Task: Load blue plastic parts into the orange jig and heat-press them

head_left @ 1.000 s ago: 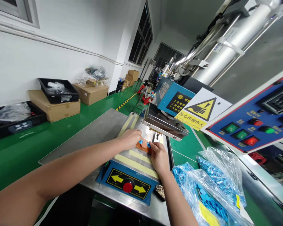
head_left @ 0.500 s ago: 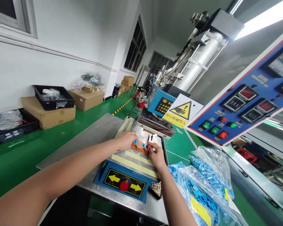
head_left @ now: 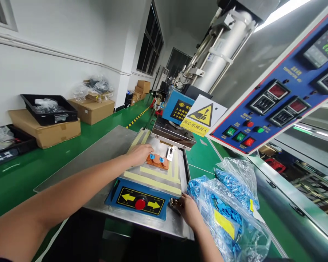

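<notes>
My left hand (head_left: 140,153) rests against the left end of an orange fixture block (head_left: 157,162) that carries two small blue parts (head_left: 156,157). The block lies on the steel press table (head_left: 153,174) marked with yellow tape strips, just in front of the press head (head_left: 173,135). My right hand (head_left: 187,209) is down at the table's near right corner. Its fingers are curled over a small dark tray of brass pieces (head_left: 174,202); what they hold is too small to make out.
A blue START panel with a red button (head_left: 140,203) fronts the table. Clear bags of blue parts (head_left: 226,203) lie to the right. A blue control panel (head_left: 278,94) and a yellow warning sign (head_left: 201,115) hang above. Cardboard boxes (head_left: 45,131) and black trays (head_left: 50,107) line the left wall.
My right hand has left the orange block and drawn back toward me to the brass-piece tray at the table's near corner. My left hand stays at the block. The view has tilted.
</notes>
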### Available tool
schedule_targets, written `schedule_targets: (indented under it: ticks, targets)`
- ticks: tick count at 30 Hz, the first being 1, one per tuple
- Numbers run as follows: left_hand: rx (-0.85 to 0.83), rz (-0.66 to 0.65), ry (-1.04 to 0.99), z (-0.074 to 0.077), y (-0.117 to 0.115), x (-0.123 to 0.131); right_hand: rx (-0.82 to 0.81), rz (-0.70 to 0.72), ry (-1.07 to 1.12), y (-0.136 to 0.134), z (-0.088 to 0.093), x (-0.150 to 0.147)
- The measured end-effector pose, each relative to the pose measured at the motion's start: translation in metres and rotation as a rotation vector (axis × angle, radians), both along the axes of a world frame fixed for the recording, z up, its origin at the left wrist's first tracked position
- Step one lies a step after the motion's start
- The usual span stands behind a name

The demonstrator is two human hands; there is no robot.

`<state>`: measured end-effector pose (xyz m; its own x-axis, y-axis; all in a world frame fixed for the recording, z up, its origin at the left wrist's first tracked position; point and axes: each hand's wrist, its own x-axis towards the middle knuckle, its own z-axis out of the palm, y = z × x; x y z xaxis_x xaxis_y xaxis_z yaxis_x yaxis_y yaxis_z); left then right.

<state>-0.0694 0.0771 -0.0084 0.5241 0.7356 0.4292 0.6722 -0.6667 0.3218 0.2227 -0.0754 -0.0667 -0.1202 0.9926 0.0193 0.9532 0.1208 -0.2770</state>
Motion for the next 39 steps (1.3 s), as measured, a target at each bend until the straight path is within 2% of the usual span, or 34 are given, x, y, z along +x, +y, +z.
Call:
schedule_targets:
  ticks: [4,8,13,18,29,39]
  targets:
    - [0.045,0.011,0.023,0.013,-0.008,-0.005,0.002,0.023,-0.102,0.006,-0.007,-0.009]
    - [0.109,-0.054,0.027,0.022,-0.026,-0.011,0.039,0.028,-0.262,0.01,-0.011,-0.008]
    - [0.276,-0.216,-0.095,0.02,-0.064,0.003,0.036,0.02,-0.25,0.011,-0.02,-0.006]
    - [0.284,-0.339,-0.113,0.017,-0.09,0.026,0.059,-0.011,-0.222,0.009,-0.022,-0.004]
    - [0.233,-0.387,-0.077,0.006,-0.102,0.048,0.046,0.019,-0.21,0.017,-0.027,-0.007]
    - [0.219,-0.398,-0.023,0.0,-0.106,0.05,0.005,0.019,-0.211,0.017,-0.024,-0.004]
